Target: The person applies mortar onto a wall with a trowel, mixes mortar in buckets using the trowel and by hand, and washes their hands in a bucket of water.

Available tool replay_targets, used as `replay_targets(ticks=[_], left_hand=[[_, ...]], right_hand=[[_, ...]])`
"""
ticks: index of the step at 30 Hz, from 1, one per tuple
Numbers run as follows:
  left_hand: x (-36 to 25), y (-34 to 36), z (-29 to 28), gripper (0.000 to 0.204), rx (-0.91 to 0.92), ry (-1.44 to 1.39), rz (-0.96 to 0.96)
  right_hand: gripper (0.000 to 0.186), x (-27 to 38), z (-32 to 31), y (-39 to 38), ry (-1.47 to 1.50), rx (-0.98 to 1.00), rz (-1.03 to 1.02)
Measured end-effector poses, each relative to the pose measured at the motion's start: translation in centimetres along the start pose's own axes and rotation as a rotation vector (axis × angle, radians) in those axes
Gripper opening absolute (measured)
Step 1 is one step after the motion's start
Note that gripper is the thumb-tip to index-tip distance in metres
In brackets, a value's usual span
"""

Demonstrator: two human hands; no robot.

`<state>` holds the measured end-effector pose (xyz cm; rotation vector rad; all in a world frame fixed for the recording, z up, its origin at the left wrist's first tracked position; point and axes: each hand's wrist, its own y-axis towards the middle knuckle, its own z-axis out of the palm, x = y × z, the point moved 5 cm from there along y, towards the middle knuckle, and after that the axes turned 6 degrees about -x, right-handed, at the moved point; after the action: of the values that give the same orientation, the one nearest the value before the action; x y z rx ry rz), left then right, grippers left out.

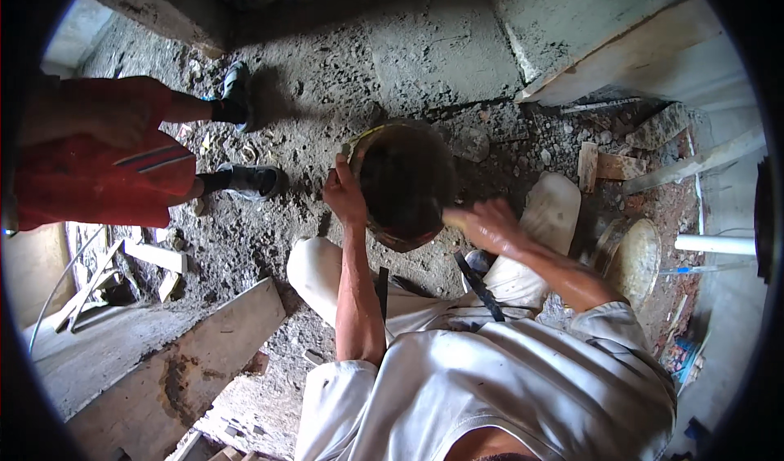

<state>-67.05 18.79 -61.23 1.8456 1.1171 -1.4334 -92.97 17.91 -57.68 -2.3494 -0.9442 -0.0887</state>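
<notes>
A round bucket (398, 240) with a dark inside and a yellowish rim stands tilted in front of my knees. My left hand (346, 195) is closed on its left rim, thumb uppermost. At the bucket's lower right side, my right hand (492, 228) is closed round a tool with a pale yellowish handle (456, 218). The tool's working end is lost in the dark and blur by the bucket, so its kind cannot be made out.
Another person in red shorts (139, 167) stands at the left on the rubble floor (318, 77). A round pale bucket (637, 257) lies at my right, near wood scraps (612, 165) and a white pipe (714, 244). A board (212, 338) leans at lower left.
</notes>
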Motion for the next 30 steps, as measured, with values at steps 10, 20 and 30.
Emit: replay_targets(ticks=[10, 20, 30], left_hand=[[0.9, 0.3, -1.2, 0.056, -0.039, 0.049, 0.048], [0.1, -0.2, -0.4, 0.054, -0.060, 0.102, 0.109], [0.8, 1.2, -1.9, 0.059, -0.043, 0.027, 0.076]], right_hand=[[0.034, 4.7, 8.2, 1.5, -0.266, -0.539, -0.235], [0.044, 0.4, 3.6, 9.6, -0.206, -0.350, -0.084], [0.032, 2.8, -3.1, 2.6, 0.219, -0.440, -0.092]])
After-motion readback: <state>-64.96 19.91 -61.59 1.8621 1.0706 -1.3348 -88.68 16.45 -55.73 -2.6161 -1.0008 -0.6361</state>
